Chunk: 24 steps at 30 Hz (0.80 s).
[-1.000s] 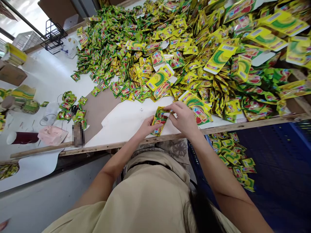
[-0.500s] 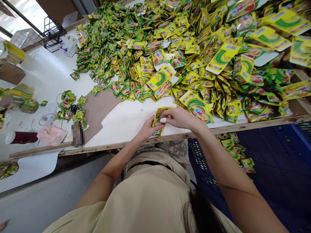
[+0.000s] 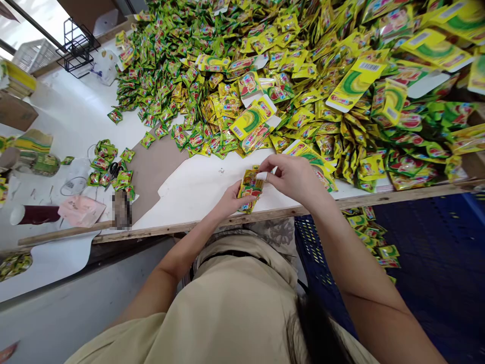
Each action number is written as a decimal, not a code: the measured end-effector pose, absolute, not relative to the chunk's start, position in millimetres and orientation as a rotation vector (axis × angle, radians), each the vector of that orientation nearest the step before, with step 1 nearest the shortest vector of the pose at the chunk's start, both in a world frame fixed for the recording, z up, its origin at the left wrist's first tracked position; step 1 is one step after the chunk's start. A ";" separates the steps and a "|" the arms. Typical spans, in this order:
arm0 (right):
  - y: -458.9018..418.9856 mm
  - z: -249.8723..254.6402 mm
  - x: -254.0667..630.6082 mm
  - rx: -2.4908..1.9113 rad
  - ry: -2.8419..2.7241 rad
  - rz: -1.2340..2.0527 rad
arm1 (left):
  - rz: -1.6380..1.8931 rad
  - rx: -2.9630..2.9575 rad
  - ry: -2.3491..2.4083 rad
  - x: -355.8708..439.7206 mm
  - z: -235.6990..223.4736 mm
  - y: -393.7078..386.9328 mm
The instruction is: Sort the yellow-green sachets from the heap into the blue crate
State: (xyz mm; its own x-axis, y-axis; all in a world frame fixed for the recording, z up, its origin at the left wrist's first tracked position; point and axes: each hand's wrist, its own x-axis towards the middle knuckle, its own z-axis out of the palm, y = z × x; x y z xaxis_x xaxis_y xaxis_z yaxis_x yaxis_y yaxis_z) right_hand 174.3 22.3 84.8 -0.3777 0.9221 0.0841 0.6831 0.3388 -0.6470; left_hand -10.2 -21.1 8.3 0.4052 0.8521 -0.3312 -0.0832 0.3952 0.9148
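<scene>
My left hand [image 3: 230, 201] is closed around yellow-and-green printed packets [image 3: 250, 191] at the table's front edge. Whether they are one strip or a small stack I cannot make out. Just right of their upper end is my right hand [image 3: 293, 179], its fingers curved and the thumb apart from the forefinger. A white covering shows on one digit. Nothing is visible between these fingers. Behind my right hand lies a flat yellow-and-green carton [image 3: 312, 162], partly hidden by it.
A large heap of sachets [image 3: 170, 65] with yellow cartons [image 3: 356, 86] covers the table's back and right. Scissors [image 3: 114, 169], a pink packet [image 3: 81, 210] and a dark red cylinder [image 3: 38, 215] lie left. Below right stands a blue crate [image 3: 424, 263] holding sachets.
My right hand has drawn back slightly to the right from the packets, its fingers lifting off them. My left hand keeps its hold in nearly the same place. The view has shifted slightly.
</scene>
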 end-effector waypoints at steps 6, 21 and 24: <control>23.1 68.6 170.2 -1.298 -2.293 0.626 | 0.737 1.009 0.978 -10.8 8.4 -23.2; 37.4 78.6 159.9 -1.284 -2.515 1.591 | 0.743 1.260 1.050 -10.5 9.3 -25.6; 37.0 84.6 163.3 -1.250 -2.549 1.649 | 0.736 1.280 1.029 -9.8 9.8 -25.5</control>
